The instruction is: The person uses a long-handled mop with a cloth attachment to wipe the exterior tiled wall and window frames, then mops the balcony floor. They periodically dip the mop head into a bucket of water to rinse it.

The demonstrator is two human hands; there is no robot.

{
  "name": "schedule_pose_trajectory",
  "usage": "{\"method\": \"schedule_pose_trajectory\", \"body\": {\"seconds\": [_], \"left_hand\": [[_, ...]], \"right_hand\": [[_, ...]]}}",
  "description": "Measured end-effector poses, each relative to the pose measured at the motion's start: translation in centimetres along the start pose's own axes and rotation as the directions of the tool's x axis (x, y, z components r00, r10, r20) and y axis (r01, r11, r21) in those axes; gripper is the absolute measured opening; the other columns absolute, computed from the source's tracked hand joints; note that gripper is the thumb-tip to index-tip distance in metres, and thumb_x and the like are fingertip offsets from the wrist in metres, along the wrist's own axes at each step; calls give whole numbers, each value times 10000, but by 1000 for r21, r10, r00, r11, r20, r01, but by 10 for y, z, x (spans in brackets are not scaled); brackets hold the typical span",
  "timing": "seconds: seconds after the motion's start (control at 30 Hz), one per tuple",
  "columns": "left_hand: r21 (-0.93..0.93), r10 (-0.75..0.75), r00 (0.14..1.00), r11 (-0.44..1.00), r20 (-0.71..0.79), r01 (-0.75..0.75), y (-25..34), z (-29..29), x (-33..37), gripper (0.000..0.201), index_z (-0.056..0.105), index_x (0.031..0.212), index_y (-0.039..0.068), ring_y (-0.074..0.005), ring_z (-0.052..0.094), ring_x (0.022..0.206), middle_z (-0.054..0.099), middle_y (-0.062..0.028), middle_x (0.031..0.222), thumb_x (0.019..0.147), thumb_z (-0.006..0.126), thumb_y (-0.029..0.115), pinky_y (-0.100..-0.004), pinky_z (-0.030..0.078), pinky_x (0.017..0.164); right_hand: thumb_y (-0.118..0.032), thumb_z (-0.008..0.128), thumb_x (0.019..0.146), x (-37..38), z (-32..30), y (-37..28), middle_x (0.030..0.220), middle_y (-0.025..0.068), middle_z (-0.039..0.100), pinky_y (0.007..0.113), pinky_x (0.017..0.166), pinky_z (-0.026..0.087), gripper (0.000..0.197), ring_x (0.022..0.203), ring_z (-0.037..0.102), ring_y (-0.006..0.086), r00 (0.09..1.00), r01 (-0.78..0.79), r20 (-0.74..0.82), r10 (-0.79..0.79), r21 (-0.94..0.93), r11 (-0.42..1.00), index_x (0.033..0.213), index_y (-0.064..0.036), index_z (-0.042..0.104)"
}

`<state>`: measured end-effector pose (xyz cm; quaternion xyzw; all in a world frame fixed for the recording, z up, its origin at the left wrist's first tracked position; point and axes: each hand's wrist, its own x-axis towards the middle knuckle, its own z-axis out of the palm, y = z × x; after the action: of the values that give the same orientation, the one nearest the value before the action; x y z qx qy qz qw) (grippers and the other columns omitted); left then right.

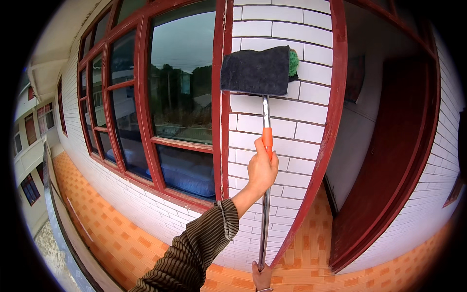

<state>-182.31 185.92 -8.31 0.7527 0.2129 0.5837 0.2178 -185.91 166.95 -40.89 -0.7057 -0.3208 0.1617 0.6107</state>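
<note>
A long-handled window cleaner stands upright before me, its metal pole topped by an orange collar. A dark grey cloth covers its head, and a green scrubbing pad shows at the right end. The cloth lies over the white tiled wall, its left edge overlapping the red window frame. My left hand, in a striped sleeve, is closed around the pole just at and below the collar. Lower down, my right hand grips the pole near its bottom end, a bracelet at the wrist.
Left of the cloth are red-framed windows with glass panes. To the right a dark red door stands ajar in its doorway. Orange patterned floor tiles run along the wall, with a balcony railing at the far left.
</note>
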Motion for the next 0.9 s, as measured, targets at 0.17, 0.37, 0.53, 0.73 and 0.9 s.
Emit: {"method": "schedule_pose_trajectory", "body": {"seconds": [0.17,0.37,0.53,0.73,0.9], "left_hand": [[28,-84,994,996,74,82,-35,10,-91,485,258,1273,-3,-438,604,579,601,-215,673,894,543,100,-512,476,531],[5,12,998,1000,68,-13,-33,14,-71,509,242,1295,-20,-456,598,585,597,-229,669,886,532,70,-517,478,542],[6,55,998,998,-27,-55,13,-20,81,424,257,1201,-5,-449,610,613,596,-246,687,885,529,73,-512,486,560],[10,89,995,996,-53,-89,62,-54,183,318,307,1114,-18,-346,624,599,595,-206,730,887,495,100,-452,508,539],[-42,-55,998,998,-29,54,32,-34,118,400,274,1214,12,-399,621,620,598,-246,747,888,494,83,-483,496,571]], "right_hand": [[-369,622,909,-59,-7,43,527,163,466,430,502,373,459,496,437,259,1000,12,8,-12,31,999,655,0,520],[-369,607,919,-40,-7,60,564,181,514,453,523,392,440,514,477,309,997,74,13,-74,-18,997,685,-4,535],[-229,663,894,57,17,-55,547,-23,382,307,475,312,364,538,342,91,990,122,56,-128,99,988,674,-29,454],[-300,638,916,92,7,-159,545,84,496,364,494,403,336,481,504,221,958,258,96,-268,105,960,835,-21,467],[-277,638,916,86,14,-85,532,52,487,331,469,385,325,477,488,149,968,241,54,-247,97,966,779,-31,476]]}}
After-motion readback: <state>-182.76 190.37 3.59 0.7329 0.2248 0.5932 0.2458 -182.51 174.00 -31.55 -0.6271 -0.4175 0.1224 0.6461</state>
